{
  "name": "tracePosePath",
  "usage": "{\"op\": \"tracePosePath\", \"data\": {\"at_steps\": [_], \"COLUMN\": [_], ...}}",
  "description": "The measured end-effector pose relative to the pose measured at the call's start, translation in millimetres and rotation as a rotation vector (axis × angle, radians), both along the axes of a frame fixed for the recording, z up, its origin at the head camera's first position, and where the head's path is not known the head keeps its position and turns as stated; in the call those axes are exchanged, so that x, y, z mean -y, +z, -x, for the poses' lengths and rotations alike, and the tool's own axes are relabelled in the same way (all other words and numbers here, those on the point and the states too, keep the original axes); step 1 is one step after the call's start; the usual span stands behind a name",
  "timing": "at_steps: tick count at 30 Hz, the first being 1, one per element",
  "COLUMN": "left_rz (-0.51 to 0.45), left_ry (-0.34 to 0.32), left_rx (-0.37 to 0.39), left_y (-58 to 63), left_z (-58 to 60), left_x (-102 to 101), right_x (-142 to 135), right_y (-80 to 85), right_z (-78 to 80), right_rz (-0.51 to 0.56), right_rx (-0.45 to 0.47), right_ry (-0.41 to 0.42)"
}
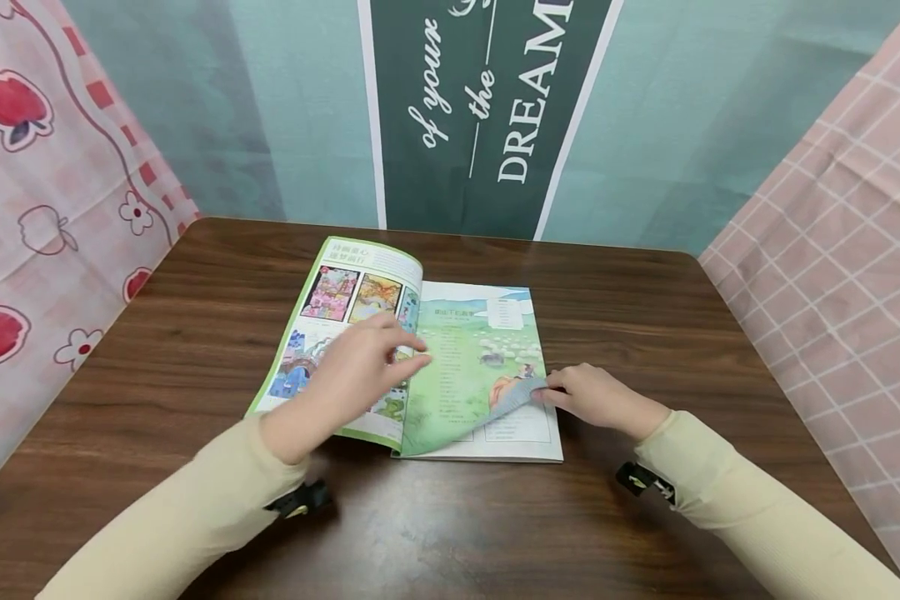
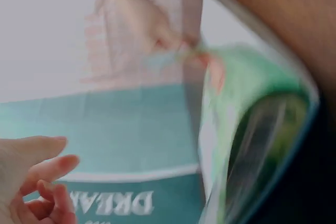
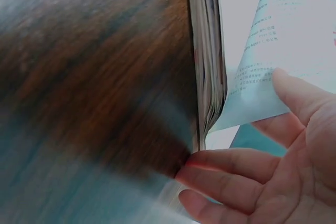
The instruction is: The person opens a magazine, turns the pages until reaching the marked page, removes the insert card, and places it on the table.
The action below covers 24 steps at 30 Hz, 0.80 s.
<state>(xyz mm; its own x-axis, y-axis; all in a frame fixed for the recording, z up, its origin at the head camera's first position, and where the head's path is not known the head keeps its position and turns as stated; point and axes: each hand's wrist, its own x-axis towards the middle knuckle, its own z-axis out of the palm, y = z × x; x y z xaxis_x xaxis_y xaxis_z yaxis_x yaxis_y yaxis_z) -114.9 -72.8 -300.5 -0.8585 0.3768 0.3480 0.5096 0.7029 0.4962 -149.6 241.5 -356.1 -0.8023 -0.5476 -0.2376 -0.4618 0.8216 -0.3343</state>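
Note:
An illustrated magazine [image 1: 450,367] lies spread on the table. Its left page [image 1: 352,254] shows several small colourful pictures and rises in a curve toward the spine. My left hand [image 1: 356,367] is over that page, its fingers loosely bent with nothing between them; in the left wrist view its thumb and fingers [image 2: 60,163] stand apart. Between thumb and finger, my right hand [image 1: 592,396] pinches the lower right corner of a green meadow page [image 1: 457,392]. This corner is lifted and curled back, baring a white page [image 1: 517,437] beneath. In the right wrist view the lower fingers are beside the page edges [image 3: 207,61].
The dark wooden table [image 1: 630,333] extends around the magazine. Behind it hangs a teal curtain [image 1: 645,150] with a dark green lettered panel [image 1: 465,200]. Pink patterned cloths hang at the left [image 1: 52,250] and right [image 1: 840,217]. Dark straps circle both wrists.

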Motion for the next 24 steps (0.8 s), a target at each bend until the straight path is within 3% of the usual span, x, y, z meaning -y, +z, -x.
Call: {"op": "tracePosePath", "data": {"at_steps": [4,11,24], "left_rz": [-0.051,0.056,0.147], "left_ry": [-0.084,-0.112,-0.089], "left_rx": [0.051,0.149,0.162], "left_y": [-11.6,-28.7,-36.1], "left_z": [5.1,12.7,20.1], "left_x": [-32.7,-73.6,-98.9], "right_x": [3.2,6.6,9.6], "right_y": [-0.3,-0.5,3.8], "right_z": [2.2,4.6,2.1], "right_rz": [0.006,-0.012,-0.006], "right_rx": [0.012,0.02,-0.001], "right_ry": [-0.025,-0.042,-0.026]}}
